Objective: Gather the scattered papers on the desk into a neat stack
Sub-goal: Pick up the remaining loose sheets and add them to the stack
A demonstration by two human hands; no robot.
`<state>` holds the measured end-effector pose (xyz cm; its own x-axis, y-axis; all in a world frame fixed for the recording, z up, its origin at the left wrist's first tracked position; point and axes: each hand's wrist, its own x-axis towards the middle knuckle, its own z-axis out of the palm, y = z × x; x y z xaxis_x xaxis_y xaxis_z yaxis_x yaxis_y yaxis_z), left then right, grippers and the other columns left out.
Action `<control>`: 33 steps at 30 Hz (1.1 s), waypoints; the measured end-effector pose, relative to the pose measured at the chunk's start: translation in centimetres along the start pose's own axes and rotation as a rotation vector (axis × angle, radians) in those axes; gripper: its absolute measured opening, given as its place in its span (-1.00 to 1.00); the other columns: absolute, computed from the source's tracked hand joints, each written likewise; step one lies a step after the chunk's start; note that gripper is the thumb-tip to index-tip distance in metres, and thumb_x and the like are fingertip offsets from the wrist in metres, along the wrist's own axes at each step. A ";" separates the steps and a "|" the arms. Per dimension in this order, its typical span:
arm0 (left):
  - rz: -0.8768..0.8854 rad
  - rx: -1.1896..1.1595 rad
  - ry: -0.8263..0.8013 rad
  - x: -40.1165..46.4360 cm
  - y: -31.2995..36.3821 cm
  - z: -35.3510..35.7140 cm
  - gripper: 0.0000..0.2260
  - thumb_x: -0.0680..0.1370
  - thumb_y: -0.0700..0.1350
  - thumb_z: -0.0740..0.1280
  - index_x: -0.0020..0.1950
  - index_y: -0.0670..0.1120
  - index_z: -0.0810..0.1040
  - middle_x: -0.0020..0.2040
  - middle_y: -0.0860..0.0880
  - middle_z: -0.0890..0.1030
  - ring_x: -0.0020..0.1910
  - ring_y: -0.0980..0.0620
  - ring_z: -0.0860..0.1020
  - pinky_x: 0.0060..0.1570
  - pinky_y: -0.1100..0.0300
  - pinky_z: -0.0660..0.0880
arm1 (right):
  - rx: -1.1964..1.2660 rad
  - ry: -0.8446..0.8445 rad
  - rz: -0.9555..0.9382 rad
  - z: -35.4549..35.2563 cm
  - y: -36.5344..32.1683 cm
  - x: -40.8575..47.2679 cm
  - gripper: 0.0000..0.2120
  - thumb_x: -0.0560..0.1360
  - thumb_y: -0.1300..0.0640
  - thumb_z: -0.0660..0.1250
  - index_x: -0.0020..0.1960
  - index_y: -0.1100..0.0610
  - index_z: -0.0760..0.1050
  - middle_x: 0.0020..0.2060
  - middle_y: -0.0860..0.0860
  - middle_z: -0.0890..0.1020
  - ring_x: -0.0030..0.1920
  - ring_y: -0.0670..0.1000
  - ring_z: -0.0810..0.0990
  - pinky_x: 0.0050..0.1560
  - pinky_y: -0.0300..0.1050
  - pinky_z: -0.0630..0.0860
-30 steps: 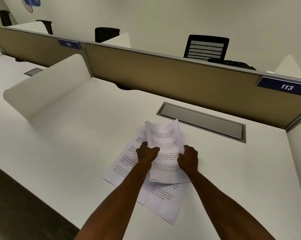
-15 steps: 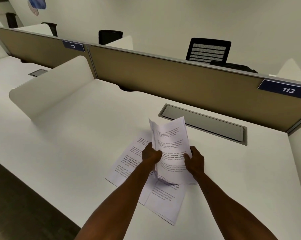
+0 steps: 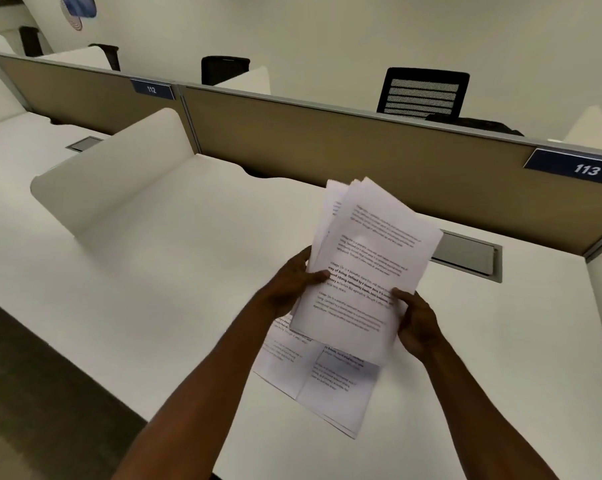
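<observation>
A bundle of printed sheets [image 3: 369, 258] is lifted off the white desk [image 3: 175, 271], tilted up toward the back panel with its top edges fanned unevenly. My left hand [image 3: 292, 282] grips the bundle's left edge, thumb on the front page. My right hand [image 3: 414, 317] holds its lower right edge, thumb on the front page. Below the bundle, more printed sheets [image 3: 313, 379] lie flat and overlapping on the desk, partly hidden by the bundle and my left forearm.
A tan partition [image 3: 327, 140] with number plates 112 and 113 runs along the back. A grey cable hatch [image 3: 466, 254] sits in the desk behind the bundle. A white curved divider [image 3: 112, 174] stands at the left. Black chairs [image 3: 421, 93] show beyond the partition.
Both hands have raised the bundle higher off the desk and tipped it toward the partition. Its top sheets have fanned apart. The sheets on the desk stayed where they were.
</observation>
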<state>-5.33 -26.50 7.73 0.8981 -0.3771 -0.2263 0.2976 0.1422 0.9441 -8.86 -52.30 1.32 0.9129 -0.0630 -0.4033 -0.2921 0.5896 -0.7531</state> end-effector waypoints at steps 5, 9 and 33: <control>-0.104 0.123 0.059 -0.4 -0.1 -1.7 -0.51 0.55 -0.32 0.37 0.47 -0.13 0.39 0.34 -0.21 0.56 0.28 -0.23 0.57 0.26 -0.26 0.49 | 0.006 0.035 -0.024 1.7 1.0 -1.1 -0.61 0.49 0.31 0.35 0.29 0.11 0.51 0.13 0.10 0.70 0.11 0.18 0.67 -0.02 0.09 0.64; -0.218 0.314 0.115 -1.1 -1.3 -3.0 -0.56 0.55 -0.34 0.32 0.43 -0.16 0.42 0.30 -0.21 0.59 0.22 -0.23 0.60 0.23 -0.23 0.53 | -0.105 0.059 -0.027 3.2 2.9 -2.0 -0.61 0.48 0.37 0.38 0.28 0.19 0.53 0.14 0.16 0.67 -0.01 0.11 0.72 -0.08 -0.02 0.66; -0.396 1.194 0.563 -3.1 -7.5 -7.4 -0.43 0.45 0.09 0.46 0.37 -0.14 0.43 0.28 -0.22 0.50 0.30 -0.22 0.48 0.27 -0.08 0.49 | -0.998 0.042 0.094 12.7 12.0 -6.9 -0.32 0.58 -0.04 0.25 0.60 -0.04 0.01 0.59 0.20 -0.17 0.58 0.24 -0.04 0.55 0.12 0.13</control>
<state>-7.97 -19.67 -0.43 0.9134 0.2503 -0.3210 0.3623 -0.8594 0.3607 -15.09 -34.55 1.67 0.8689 -0.0904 -0.4867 -0.4852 -0.3504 -0.8011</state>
